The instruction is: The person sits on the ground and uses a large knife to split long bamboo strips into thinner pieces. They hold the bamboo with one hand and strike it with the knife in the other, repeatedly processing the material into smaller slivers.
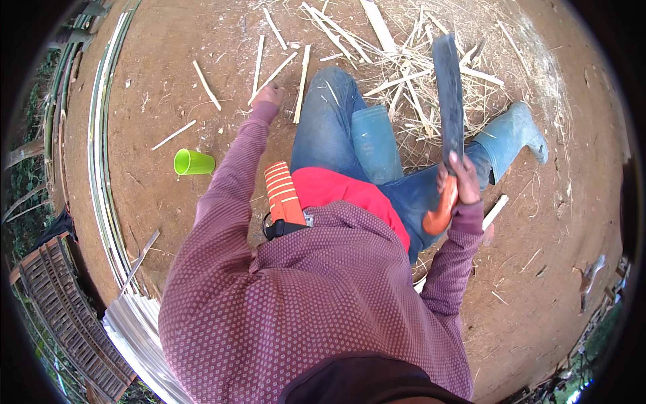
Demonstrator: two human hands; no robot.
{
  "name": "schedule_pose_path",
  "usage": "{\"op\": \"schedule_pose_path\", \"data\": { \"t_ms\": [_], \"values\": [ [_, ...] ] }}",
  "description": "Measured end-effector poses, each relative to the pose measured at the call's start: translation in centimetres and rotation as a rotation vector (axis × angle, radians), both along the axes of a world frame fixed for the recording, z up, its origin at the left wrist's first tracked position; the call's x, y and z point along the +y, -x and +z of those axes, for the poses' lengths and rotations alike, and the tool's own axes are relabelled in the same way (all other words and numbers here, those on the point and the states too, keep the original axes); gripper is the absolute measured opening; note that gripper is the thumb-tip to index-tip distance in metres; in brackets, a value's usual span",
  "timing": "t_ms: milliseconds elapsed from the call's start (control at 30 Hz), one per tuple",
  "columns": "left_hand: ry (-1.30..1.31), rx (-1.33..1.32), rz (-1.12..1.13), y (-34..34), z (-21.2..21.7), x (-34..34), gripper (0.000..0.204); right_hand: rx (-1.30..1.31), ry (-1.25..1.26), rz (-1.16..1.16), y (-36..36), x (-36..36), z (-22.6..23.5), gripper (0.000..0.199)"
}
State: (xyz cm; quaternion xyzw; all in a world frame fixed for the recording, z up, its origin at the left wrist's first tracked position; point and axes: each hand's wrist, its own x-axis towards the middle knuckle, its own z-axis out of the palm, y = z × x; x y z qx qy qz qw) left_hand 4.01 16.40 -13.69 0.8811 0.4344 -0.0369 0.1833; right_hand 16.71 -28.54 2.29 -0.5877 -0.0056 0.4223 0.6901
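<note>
My right hand [464, 178] is wrapped round a machete where its curved orange-brown handle [441, 212] meets the blade. The long dark blade [449, 94] points away from me, above my bent right leg and beside a pile of split sticks and shavings [417, 81]. Ahead on the left, my left hand [268, 95] reaches down to the ground. Its fingers are closed at the near end of a thin pale stick [281, 67]. Several other split sticks lie around it, one [302, 84] just to its right, near my left knee.
A green cup [194, 162] lies on its side on the dirt floor left of my left forearm. Long poles [101, 135] run along the left. A wooden slatted rack [67, 310] stands lower left. Blue boots [515, 135] cover my folded legs. An orange striped object [283, 192] is at my waist.
</note>
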Motion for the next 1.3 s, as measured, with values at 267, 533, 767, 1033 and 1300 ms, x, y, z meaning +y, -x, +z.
{"op": "schedule_pose_path", "data": {
  "t_ms": [267,533,767,1033,1300],
  "values": [
    [0.047,0.01,-0.039,-1.8,-4.2,-3.2,0.038,0.257,0.154,0.013,3.2,-5.6,-5.5,0.016],
    [0.107,-0.15,0.133,-1.2,-6.9,-3.2,0.022,0.311,0.086,0.052,1.1,-5.3,-6.6,0.015],
    [-0.037,-0.336,0.356,0.6,-1.4,0.3,0.018,0.327,0.023,0.021,1.3,-5.8,-6.8,0.015],
    [0.012,-0.581,0.327,4.2,-1.8,10.5,0.021,0.343,0.001,0.012,1.3,-5.9,-6.6,0.013],
    [0.749,-0.892,0.488,3.0,2.9,7.4,0.023,0.327,-0.007,0.017,1.4,-5.9,-6.8,0.012]
  ]
}}
